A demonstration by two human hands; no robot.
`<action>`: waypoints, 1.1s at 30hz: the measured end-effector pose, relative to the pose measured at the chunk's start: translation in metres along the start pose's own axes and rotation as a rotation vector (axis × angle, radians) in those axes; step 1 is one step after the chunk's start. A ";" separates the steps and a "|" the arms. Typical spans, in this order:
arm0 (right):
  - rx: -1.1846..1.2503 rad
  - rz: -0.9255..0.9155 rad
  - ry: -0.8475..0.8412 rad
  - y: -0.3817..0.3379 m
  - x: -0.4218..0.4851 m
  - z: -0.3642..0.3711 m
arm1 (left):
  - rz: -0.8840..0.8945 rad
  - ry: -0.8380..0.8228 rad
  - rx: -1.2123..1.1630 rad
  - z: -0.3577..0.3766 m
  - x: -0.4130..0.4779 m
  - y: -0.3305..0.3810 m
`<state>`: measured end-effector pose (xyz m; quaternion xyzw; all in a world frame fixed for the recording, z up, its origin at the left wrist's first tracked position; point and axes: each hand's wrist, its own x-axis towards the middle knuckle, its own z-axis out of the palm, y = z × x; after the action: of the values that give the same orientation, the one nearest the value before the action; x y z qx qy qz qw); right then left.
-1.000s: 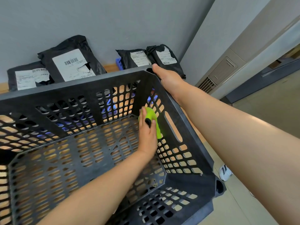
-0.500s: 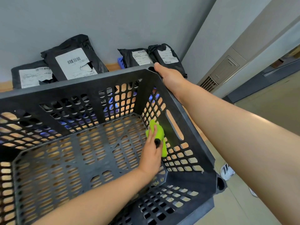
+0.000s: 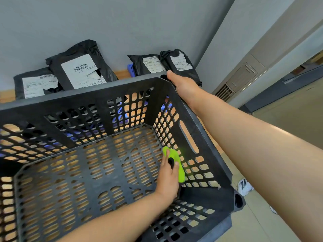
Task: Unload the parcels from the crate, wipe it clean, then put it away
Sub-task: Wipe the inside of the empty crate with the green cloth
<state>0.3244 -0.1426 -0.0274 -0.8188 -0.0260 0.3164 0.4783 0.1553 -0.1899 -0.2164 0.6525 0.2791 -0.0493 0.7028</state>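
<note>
A black perforated plastic crate (image 3: 87, 100) fills the lower left, tilted toward me, with nothing inside but my hand. My left hand (image 3: 168, 179) is inside it, pressing a bright green cloth (image 3: 176, 163) against the lower part of the right inner wall. My right hand (image 3: 183, 84) grips the crate's far right corner rim. Several black parcels with white labels lean against the grey wall behind the crate: a large one (image 3: 82, 67), one at far left (image 3: 35, 83), and two at the right (image 3: 148, 64) (image 3: 180, 63).
The parcels rest on a wooden surface (image 3: 7, 96) along the wall; something blue (image 3: 130, 68) sits between them. A grey column with a vent (image 3: 225, 92) stands to the right. A tiled floor (image 3: 288, 109) and a white shoe (image 3: 244, 186) show at right.
My left hand has slid the green cloth down the right inner wall toward the crate's near corner. My right hand stays on the rim corner.
</note>
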 end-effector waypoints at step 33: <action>-0.013 -0.005 0.043 0.001 -0.001 0.000 | 0.025 -0.302 0.441 -0.015 -0.008 -0.027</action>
<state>0.3231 -0.1431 -0.0274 -0.8286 -0.0201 0.2971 0.4741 0.1316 -0.1817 -0.2365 0.7785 0.1453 -0.1969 0.5780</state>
